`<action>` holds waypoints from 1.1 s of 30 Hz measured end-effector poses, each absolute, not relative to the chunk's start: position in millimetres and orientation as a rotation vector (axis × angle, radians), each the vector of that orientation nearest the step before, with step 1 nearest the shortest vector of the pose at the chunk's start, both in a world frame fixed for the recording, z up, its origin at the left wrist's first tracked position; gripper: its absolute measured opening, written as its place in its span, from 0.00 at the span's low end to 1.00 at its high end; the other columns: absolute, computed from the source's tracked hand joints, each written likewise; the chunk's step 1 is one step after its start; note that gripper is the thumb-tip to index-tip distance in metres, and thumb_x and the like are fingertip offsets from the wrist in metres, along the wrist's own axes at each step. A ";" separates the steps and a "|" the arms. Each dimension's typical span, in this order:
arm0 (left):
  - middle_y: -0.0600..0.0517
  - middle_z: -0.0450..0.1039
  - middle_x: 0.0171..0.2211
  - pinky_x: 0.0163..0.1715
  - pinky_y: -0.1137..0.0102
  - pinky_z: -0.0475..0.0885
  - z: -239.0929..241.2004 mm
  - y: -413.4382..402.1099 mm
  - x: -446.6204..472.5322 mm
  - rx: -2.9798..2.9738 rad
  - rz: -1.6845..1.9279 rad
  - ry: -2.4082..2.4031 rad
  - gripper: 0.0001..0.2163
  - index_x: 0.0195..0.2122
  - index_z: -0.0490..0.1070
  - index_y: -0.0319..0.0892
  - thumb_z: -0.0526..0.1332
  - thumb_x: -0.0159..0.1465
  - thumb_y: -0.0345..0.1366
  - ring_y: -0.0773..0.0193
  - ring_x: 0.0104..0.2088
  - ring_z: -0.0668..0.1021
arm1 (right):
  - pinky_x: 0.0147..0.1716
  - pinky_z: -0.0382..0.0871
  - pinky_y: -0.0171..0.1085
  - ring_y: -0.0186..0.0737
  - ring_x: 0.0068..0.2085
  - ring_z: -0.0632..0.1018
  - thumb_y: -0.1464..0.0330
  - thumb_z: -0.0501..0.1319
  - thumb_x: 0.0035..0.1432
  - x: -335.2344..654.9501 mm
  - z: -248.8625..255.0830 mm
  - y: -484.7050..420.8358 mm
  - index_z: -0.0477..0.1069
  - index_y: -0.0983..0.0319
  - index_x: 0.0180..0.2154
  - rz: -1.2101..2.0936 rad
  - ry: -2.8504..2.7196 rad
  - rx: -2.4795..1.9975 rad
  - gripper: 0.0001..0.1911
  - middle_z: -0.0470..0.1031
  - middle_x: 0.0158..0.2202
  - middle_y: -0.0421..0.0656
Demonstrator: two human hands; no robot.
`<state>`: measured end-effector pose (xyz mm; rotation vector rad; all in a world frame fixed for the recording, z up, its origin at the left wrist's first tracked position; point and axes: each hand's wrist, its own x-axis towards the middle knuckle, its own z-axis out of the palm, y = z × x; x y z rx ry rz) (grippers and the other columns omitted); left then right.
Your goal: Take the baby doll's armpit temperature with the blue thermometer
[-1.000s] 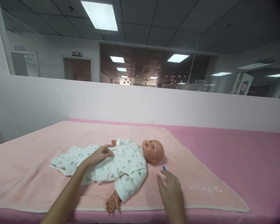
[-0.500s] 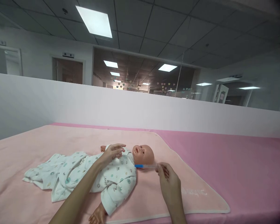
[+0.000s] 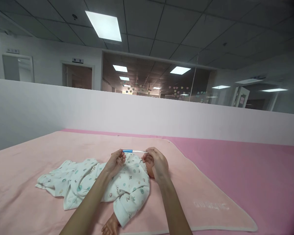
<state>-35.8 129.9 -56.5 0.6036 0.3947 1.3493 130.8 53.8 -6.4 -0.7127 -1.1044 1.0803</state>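
A thin stick [image 3: 139, 151] with a blue end and a pale, narrow shaft is held level above the doll's chest; its exact kind I cannot make out. The blue end is pinched in the fingertips of my left hand [image 3: 116, 162]. At the pale end, the fingers of my right hand [image 3: 158, 163] are closed on it. Beneath lies a baby doll [image 3: 131, 182] on its back, dressed in a white printed outfit. My right hand hides most of the doll's head, and my left forearm crosses its body.
The doll rests on a peach blanket [image 3: 198, 192] with a pale border, spread over a pink surface [image 3: 259, 176]. A low white wall [image 3: 147, 114] stands behind. Beyond it are doorways and a large window [image 3: 159, 78].
My right hand has moved left and up with the stick, over the doll's head. My left hand, earlier loose and holding nothing, now pinches the blue end. The view has shifted slightly.
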 end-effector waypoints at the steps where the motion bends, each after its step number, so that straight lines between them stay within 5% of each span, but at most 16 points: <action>1: 0.57 0.68 0.17 0.16 0.83 0.69 -56.1 130.0 -35.9 0.606 1.376 0.404 0.06 0.23 0.66 0.37 0.58 0.57 0.27 0.75 0.17 0.72 | 0.25 0.65 0.32 0.34 0.25 0.71 0.64 0.58 0.48 129.9 -7.7 54.9 0.64 0.62 0.26 1.161 -1.102 -0.654 0.08 0.69 0.20 0.39; 12: 0.54 0.68 0.16 0.16 0.81 0.68 -62.2 123.1 -32.3 0.787 1.279 0.379 0.07 0.20 0.67 0.35 0.58 0.55 0.26 0.74 0.16 0.72 | 0.18 0.64 0.31 0.33 0.19 0.70 0.57 0.56 0.50 116.0 -6.2 81.9 0.71 0.66 0.28 1.437 -1.213 -0.612 0.17 0.70 0.18 0.41; 19: 0.53 0.71 0.19 0.17 0.82 0.69 -67.5 128.3 -29.4 0.503 1.297 0.357 0.06 0.25 0.68 0.36 0.56 0.58 0.28 0.74 0.17 0.73 | 0.17 0.63 0.27 0.27 0.18 0.68 0.52 0.37 0.58 164.2 43.5 78.9 0.70 0.63 0.22 0.596 -1.379 -0.741 0.32 0.70 0.18 0.38; 24: 0.53 0.72 0.20 0.17 0.81 0.69 -74.8 133.9 -29.2 0.466 1.359 0.335 0.06 0.25 0.67 0.37 0.56 0.59 0.28 0.74 0.17 0.73 | 0.41 0.67 0.41 0.37 0.41 0.71 0.61 0.52 0.58 159.6 17.2 62.3 0.64 0.65 0.45 0.479 -1.511 -0.898 0.17 0.66 0.45 0.44; 28: 0.53 0.72 0.20 0.17 0.82 0.69 -77.7 135.9 -29.0 0.487 1.370 0.354 0.06 0.24 0.67 0.37 0.56 0.59 0.29 0.75 0.17 0.72 | 0.39 0.68 0.40 0.37 0.39 0.72 0.57 0.50 0.58 148.4 0.2 49.9 0.66 0.67 0.43 0.442 -1.565 -0.938 0.21 0.67 0.43 0.43; 33: 0.53 0.72 0.20 0.17 0.81 0.70 -78.8 137.4 -29.3 0.484 1.351 0.336 0.05 0.25 0.67 0.37 0.57 0.58 0.29 0.75 0.17 0.72 | 0.40 0.68 0.43 0.37 0.42 0.71 0.65 0.54 0.58 146.5 18.6 52.3 0.62 0.63 0.46 0.565 -1.559 -0.814 0.15 0.66 0.45 0.45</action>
